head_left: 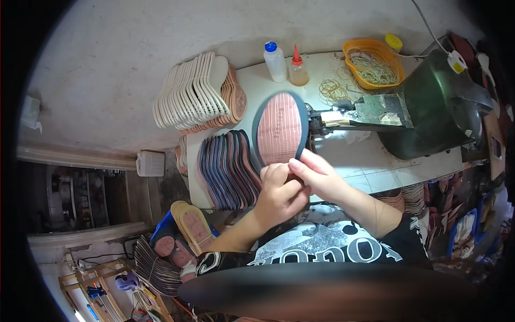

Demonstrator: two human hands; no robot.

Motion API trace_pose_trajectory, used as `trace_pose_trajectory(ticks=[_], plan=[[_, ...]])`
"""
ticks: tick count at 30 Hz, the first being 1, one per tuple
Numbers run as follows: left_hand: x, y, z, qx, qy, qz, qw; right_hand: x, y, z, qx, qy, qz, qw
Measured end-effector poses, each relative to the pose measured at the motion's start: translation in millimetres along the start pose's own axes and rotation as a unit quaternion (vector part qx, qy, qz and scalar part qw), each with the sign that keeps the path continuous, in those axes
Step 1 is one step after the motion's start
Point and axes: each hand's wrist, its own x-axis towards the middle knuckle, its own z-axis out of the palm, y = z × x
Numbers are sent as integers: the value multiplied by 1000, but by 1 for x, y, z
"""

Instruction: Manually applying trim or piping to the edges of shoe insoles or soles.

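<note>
A shoe insole (279, 131), pink in the middle with a dark blue-grey rim, stands raised over the table's near side. My left hand (281, 194) is closed around its near end, fingers curled. From the other side, my right hand (317, 173) pinches the same end between thumb and fingers. That end is hidden behind my hands. Left of them, a row of dark-edged insoles (228, 170) leans together on the table. Just past the held insole is the narrow arm of a green sewing machine (442, 102).
Cream-coloured insoles (193, 91) are stacked at the back left. Two squeeze bottles, one blue-capped (275, 63) and one red-tipped (298, 71), stand near the wall. Loose rubber bands (333, 90) lie beside an orange basket (370, 47). A white jug (150, 163) is left of the table.
</note>
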Motion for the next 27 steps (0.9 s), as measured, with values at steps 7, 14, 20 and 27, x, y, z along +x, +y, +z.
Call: trace_pose_trajectory(ticks=[7, 14, 20, 27], plan=[[45, -1, 19, -406, 264, -190, 854, -10, -37, -32, 42, 6, 8, 999], [46, -4, 37, -595, 167, -261, 742, -15, -25, -55, 202, -48, 70, 976], [55, 3, 41, -698, 150, -250, 654, -1, -22, -70, 169, -31, 18, 985], [58, -11, 44, -510, 149, -273, 802, -4, -65, -90, -97, -11, 75, 992]])
